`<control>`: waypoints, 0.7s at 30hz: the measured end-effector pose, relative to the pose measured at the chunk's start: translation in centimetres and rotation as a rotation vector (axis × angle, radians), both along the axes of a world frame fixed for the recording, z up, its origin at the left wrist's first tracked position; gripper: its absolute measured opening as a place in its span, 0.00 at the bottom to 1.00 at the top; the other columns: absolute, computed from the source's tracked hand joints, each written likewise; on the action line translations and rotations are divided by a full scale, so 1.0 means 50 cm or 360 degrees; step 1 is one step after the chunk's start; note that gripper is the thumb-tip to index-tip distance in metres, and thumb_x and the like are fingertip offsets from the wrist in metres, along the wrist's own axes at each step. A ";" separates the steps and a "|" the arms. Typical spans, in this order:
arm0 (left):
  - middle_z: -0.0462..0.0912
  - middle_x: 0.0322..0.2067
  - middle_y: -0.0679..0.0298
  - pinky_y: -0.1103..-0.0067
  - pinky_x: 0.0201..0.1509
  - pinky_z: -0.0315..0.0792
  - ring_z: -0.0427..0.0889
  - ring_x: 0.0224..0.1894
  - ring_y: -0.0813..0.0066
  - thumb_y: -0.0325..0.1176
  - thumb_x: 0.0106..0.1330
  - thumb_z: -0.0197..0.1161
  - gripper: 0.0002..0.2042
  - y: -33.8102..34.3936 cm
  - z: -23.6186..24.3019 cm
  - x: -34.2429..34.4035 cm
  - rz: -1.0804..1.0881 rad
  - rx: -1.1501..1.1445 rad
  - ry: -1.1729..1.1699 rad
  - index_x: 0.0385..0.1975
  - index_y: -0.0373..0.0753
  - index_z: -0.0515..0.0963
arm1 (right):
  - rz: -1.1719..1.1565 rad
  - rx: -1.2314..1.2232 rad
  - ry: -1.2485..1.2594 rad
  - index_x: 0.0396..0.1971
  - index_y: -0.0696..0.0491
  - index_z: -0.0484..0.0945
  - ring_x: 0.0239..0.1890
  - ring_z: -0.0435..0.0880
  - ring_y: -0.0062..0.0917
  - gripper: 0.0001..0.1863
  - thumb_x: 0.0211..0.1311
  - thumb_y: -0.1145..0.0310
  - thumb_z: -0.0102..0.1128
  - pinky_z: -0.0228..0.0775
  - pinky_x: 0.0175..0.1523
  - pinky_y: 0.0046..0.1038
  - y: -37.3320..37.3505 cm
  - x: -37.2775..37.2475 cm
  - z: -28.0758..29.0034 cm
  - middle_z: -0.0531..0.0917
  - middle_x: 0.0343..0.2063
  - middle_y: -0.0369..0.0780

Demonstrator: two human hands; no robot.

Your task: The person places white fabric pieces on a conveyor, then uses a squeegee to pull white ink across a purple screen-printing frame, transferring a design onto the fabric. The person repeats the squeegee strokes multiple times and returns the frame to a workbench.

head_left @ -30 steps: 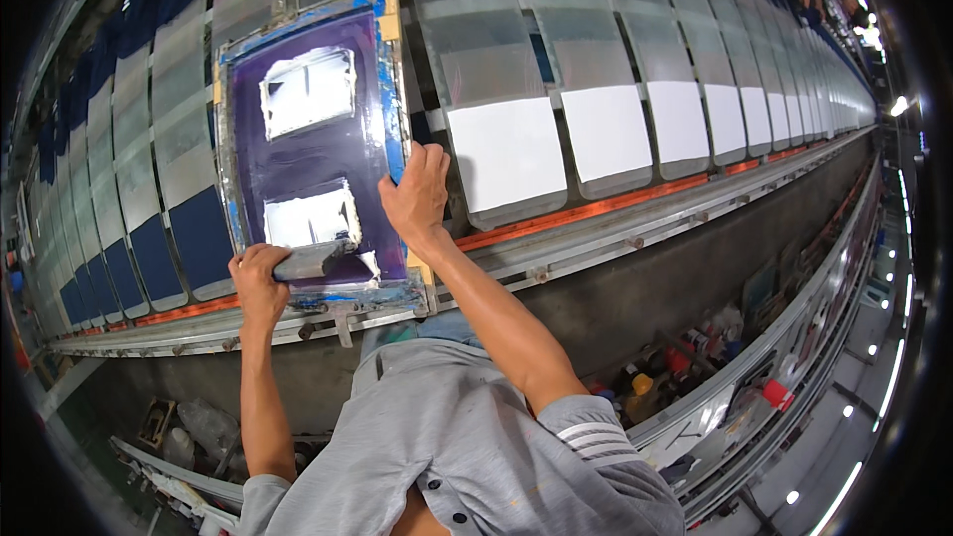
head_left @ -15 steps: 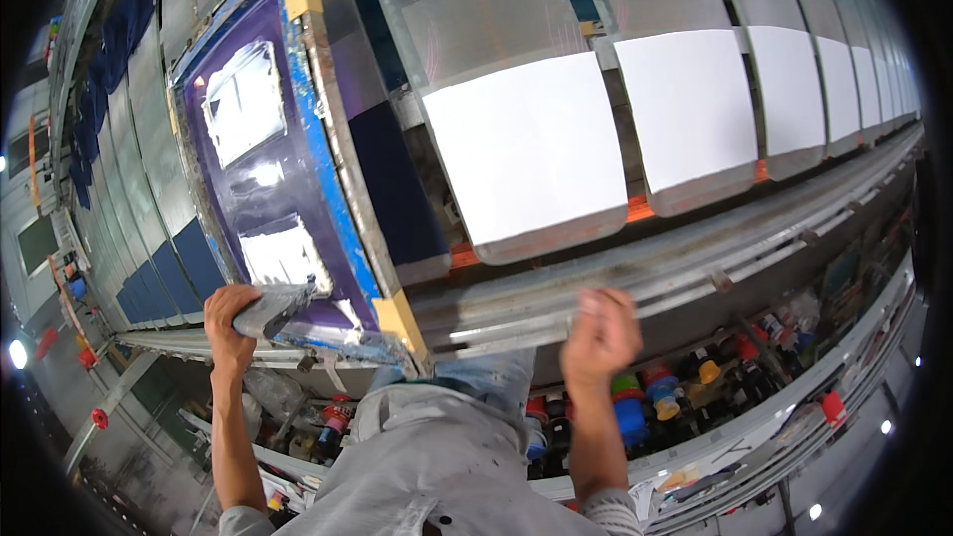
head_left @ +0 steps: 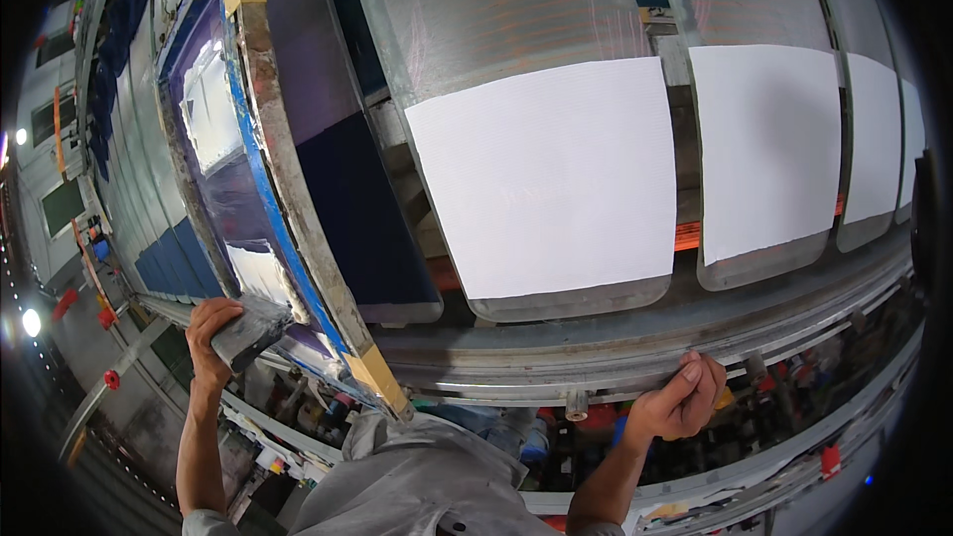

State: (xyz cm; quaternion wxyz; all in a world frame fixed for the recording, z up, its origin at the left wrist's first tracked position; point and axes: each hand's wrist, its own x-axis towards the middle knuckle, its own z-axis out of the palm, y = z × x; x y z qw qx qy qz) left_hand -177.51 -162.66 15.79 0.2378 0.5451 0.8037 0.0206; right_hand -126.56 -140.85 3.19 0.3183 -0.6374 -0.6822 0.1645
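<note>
My left hand grips a grey squeegee at the near end of a printing screen. The screen has a purple mesh, blue tape along its side and white ink lying in it near the squeegee. Over the metal rail at the front, my right hand is closed, thumb pressed to the fingers; whatever may be inside is hidden. To the right of the screen lies a dark blue fabric piece on a flat board, and beyond it a white fabric piece on another board.
More boards with white pieces continue to the right, and blue pieces lie on boards at the left. A long metal rail runs along the front. Below it, several pots and bottles crowd a shelf.
My view has shifted, so the screen appears further left and the white pieces look larger. My right hand has moved right along the rail. The squeegee stays in my left hand.
</note>
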 end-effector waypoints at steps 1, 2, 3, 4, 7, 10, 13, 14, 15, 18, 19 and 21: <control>0.87 0.41 0.56 0.66 0.55 0.73 0.85 0.47 0.56 0.32 0.45 0.75 0.19 0.001 0.003 -0.002 0.0013 0.0014 -0.0012 0.39 0.35 0.83 | -0.0013 -0.0005 -0.0003 0.34 0.66 0.79 0.33 0.79 0.33 0.10 0.71 0.75 0.54 0.72 0.37 0.35 -0.002 0.000 -0.002 0.81 0.31 0.47; 0.87 0.41 0.56 0.66 0.55 0.73 0.85 0.46 0.56 0.32 0.44 0.75 0.20 -0.001 0.000 -0.002 0.0033 0.0033 -0.0037 0.40 0.35 0.83 | -0.0021 -0.0006 -0.0017 0.34 0.66 0.79 0.33 0.79 0.33 0.10 0.71 0.75 0.54 0.72 0.37 0.35 -0.006 0.003 -0.005 0.81 0.31 0.47; 0.87 0.41 0.56 0.66 0.55 0.74 0.85 0.46 0.56 0.31 0.44 0.75 0.19 -0.004 -0.003 -0.001 0.0033 0.0026 -0.0018 0.39 0.35 0.83 | -0.0028 -0.0005 -0.0032 0.34 0.66 0.79 0.33 0.79 0.33 0.10 0.71 0.75 0.54 0.71 0.37 0.35 -0.008 0.005 -0.006 0.81 0.31 0.46; 0.87 0.41 0.55 0.67 0.55 0.74 0.85 0.46 0.56 0.31 0.44 0.75 0.19 -0.006 -0.004 -0.001 0.0033 0.0020 0.0000 0.39 0.35 0.84 | -0.0023 -0.0011 -0.0044 0.34 0.66 0.79 0.33 0.79 0.33 0.09 0.71 0.76 0.54 0.71 0.37 0.34 -0.006 0.004 -0.003 0.81 0.31 0.46; 0.87 0.40 0.55 0.67 0.54 0.74 0.85 0.46 0.56 0.29 0.44 0.74 0.19 -0.011 -0.003 0.004 0.0032 0.0030 0.0059 0.39 0.34 0.84 | -0.0044 -0.0031 -0.0050 0.33 0.66 0.79 0.33 0.79 0.32 0.09 0.72 0.77 0.54 0.71 0.37 0.34 -0.004 -0.004 -0.001 0.81 0.31 0.45; 0.86 0.39 0.55 0.66 0.54 0.75 0.85 0.45 0.56 0.29 0.45 0.73 0.16 -0.017 -0.008 0.001 0.0070 0.0047 0.0080 0.36 0.34 0.84 | -0.0128 -0.0048 -0.0038 0.33 0.66 0.79 0.33 0.79 0.32 0.08 0.72 0.78 0.54 0.70 0.37 0.33 -0.012 -0.012 -0.004 0.81 0.32 0.45; 0.86 0.38 0.55 0.66 0.54 0.75 0.85 0.45 0.56 0.29 0.46 0.72 0.15 -0.025 -0.009 0.005 0.0104 0.0042 0.0103 0.35 0.33 0.83 | -0.0120 -0.0043 -0.0075 0.33 0.67 0.79 0.34 0.79 0.30 0.08 0.72 0.79 0.54 0.73 0.37 0.31 -0.008 -0.012 -0.007 0.81 0.33 0.45; 0.86 0.38 0.55 0.66 0.54 0.75 0.85 0.45 0.56 0.29 0.46 0.72 0.15 -0.026 -0.010 0.002 0.0109 0.0048 0.0095 0.35 0.33 0.83 | -0.0148 -0.0041 -0.0048 0.33 0.68 0.79 0.34 0.79 0.29 0.08 0.72 0.79 0.54 0.75 0.36 0.30 -0.008 -0.015 -0.008 0.81 0.33 0.45; 0.86 0.38 0.55 0.66 0.54 0.75 0.85 0.45 0.56 0.29 0.46 0.72 0.15 -0.028 -0.011 0.001 0.0113 0.0052 0.0087 0.35 0.33 0.83 | -0.0176 -0.0040 -0.0020 0.33 0.68 0.79 0.35 0.79 0.28 0.09 0.72 0.79 0.54 0.77 0.36 0.28 -0.007 -0.019 -0.009 0.81 0.34 0.46; 0.86 0.38 0.55 0.67 0.54 0.75 0.85 0.45 0.57 0.29 0.46 0.72 0.15 -0.036 -0.014 -0.006 0.0107 0.0076 0.0064 0.35 0.33 0.83 | -0.0172 -0.0013 -0.0077 0.33 0.70 0.79 0.35 0.81 0.27 0.09 0.72 0.79 0.53 0.81 0.34 0.24 -0.005 -0.019 -0.010 0.81 0.35 0.47; 0.86 0.38 0.55 0.67 0.53 0.76 0.85 0.45 0.57 0.29 0.45 0.73 0.15 -0.041 -0.016 -0.008 0.0111 0.0077 0.0057 0.35 0.33 0.83 | -0.0150 -0.0005 -0.0103 0.33 0.70 0.79 0.35 0.81 0.27 0.10 0.72 0.79 0.53 0.82 0.34 0.24 -0.002 -0.017 -0.007 0.81 0.36 0.47; 0.86 0.38 0.55 0.68 0.52 0.76 0.85 0.44 0.58 0.29 0.45 0.73 0.16 -0.042 -0.018 -0.015 0.0099 0.0079 0.0038 0.36 0.33 0.83 | -0.0151 0.0010 -0.0119 0.34 0.70 0.80 0.35 0.82 0.26 0.10 0.73 0.79 0.52 0.82 0.35 0.23 -0.003 -0.015 -0.008 0.82 0.36 0.45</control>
